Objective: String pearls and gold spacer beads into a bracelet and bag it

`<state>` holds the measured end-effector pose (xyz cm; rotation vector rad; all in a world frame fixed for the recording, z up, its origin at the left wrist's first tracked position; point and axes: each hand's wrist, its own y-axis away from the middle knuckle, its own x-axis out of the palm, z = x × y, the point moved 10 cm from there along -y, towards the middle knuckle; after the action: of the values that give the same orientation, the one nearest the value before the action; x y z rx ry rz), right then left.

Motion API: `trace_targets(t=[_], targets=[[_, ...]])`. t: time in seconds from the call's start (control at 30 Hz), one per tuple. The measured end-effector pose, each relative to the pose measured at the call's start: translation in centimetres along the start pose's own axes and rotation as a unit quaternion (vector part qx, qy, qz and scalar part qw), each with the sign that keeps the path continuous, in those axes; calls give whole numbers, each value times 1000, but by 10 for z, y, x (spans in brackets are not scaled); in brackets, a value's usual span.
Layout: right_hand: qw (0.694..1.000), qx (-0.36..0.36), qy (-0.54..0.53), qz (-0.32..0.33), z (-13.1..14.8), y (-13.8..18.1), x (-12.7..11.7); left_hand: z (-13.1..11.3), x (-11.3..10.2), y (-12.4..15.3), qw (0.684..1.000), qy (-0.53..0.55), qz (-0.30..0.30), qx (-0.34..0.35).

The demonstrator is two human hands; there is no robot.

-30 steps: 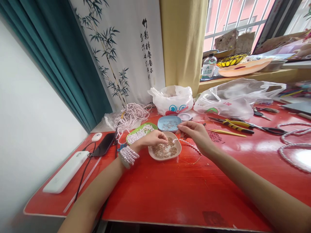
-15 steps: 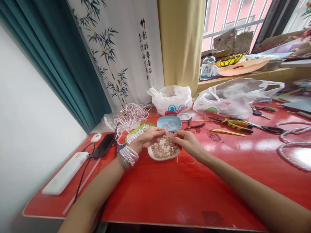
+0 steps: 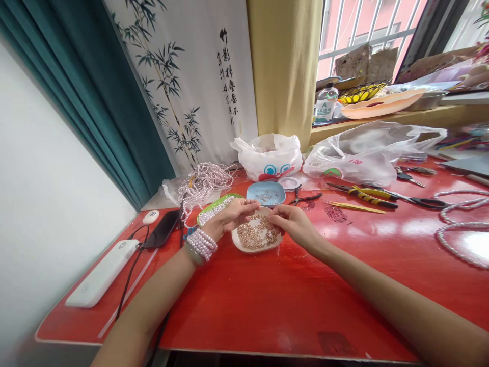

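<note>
My left hand (image 3: 237, 214) is closed in a pinch above a white dish (image 3: 255, 250) of gold beads (image 3: 250, 235). Facing it across the dish, my right hand (image 3: 288, 220) also pinches; whatever lies between the fingertips of either hand is too small to make out. Several strands of pearly beads (image 3: 202, 244) wrap my left wrist. Beyond that wrist a green dish (image 3: 237, 195) holds loose pale beads (image 3: 217, 209). Behind my fingertips sits a blue dish (image 3: 282, 198) with small bits in it.
Tangled bead strands (image 3: 206, 183) lie at the back left, near a phone (image 3: 163, 229) and a white power bank (image 3: 102, 274). Toward the right are black pliers (image 3: 307, 198), yellow tweezers (image 3: 357, 207), yellow-black pliers (image 3: 372, 198) and a bead strand (image 3: 443, 239). Plastic bags (image 3: 267, 155) stand behind.
Both hands stay nearly in place, pinching over the gold beads. The whole view has shifted very slightly.
</note>
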<state>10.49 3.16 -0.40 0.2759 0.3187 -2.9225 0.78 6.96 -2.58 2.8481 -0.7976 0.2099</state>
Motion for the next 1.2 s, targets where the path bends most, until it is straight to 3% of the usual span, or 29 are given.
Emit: trace_targets(t=[1.2], targets=[[998,25,-48,15,-8,-2,4,2,-2,-3,1000,1,-18,8]])
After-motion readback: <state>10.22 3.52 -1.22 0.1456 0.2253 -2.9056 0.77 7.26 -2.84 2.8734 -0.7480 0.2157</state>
